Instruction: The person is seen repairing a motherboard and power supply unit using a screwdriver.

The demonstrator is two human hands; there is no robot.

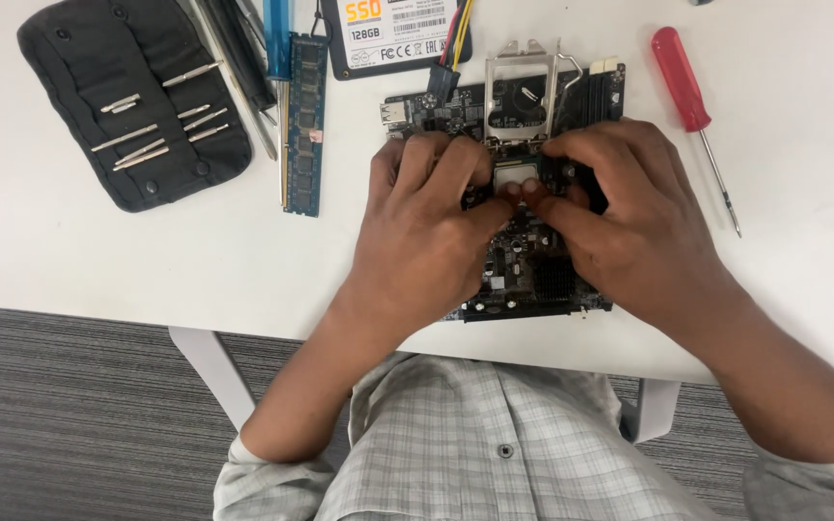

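Head view looks straight down on both hands meeting over a black motherboard [533, 280] that lies flat on the white table [50, 251]. Left hand [427, 227] rests palm-down on the board's left half, its fingers curled so the tips press at the edge of a small silver processor chip [515, 177]; right hand [629, 217] mirrors it from 3 o'clock, fingertips pinching the same chip from the other side. The chip sits in the socket area near the board's centre, mostly ringed by fingers (whether it is fully seated cannot be told). At 12 o'clock from the chip the metal socket retention frame [523, 82] stands swung open, with its thin lever alongside. Beyond that, at the top edge, lies a solid-state drive [393, 34] with coloured wires running beside it down to the board. At 9 o'clock from the hands a green memory stick [307, 125] lies lengthwise, a blue-handled screwdriver [279, 58] just beside it, and farther out a black fabric tool roll [127, 106] holding silver driver bits. At 2 o'clock a red-handled screwdriver [692, 106] lies well apart from the board.
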